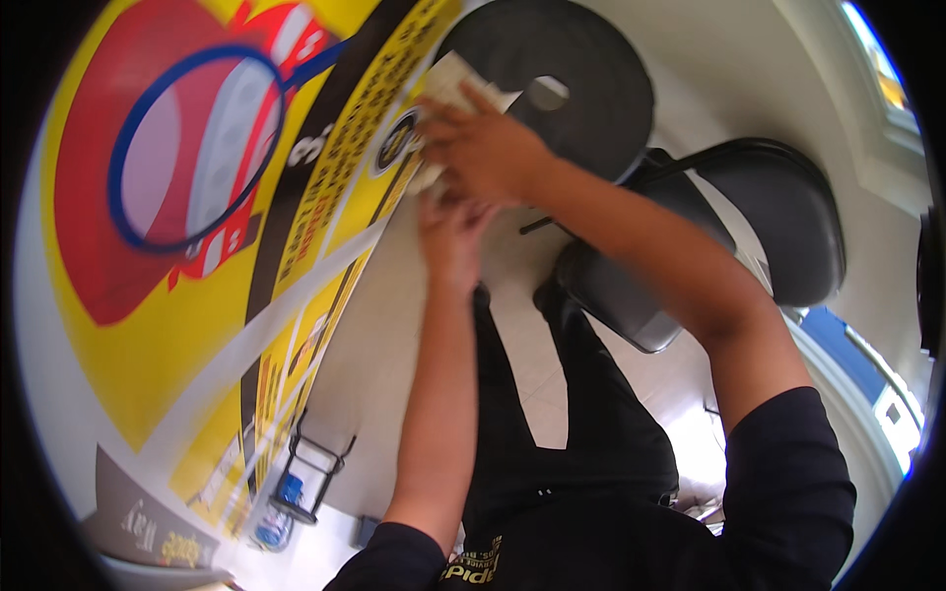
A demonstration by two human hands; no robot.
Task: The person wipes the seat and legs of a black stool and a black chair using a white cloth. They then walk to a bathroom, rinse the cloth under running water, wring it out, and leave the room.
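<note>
A crumpled beige cloth [455, 77] lies against the edge of a tall yellow printed wall panel [108, 379]. My right hand [488, 153] reaches across from the right and holds the cloth against the panel, its fingers spread over it. Just below, my left hand [455, 231] is raised close to the right palm. Its fingers are bent and partly hidden, next to a lower fold of the cloth, and what they grip is unclear. Some blur softens both hands.
A round black table [601, 79] with a pale hole stands beyond my hands. Black padded chairs [803, 222] are to the right. At the lower left are a dark metal stand [313, 463] and blue-wrapped items [286, 492] on the floor.
</note>
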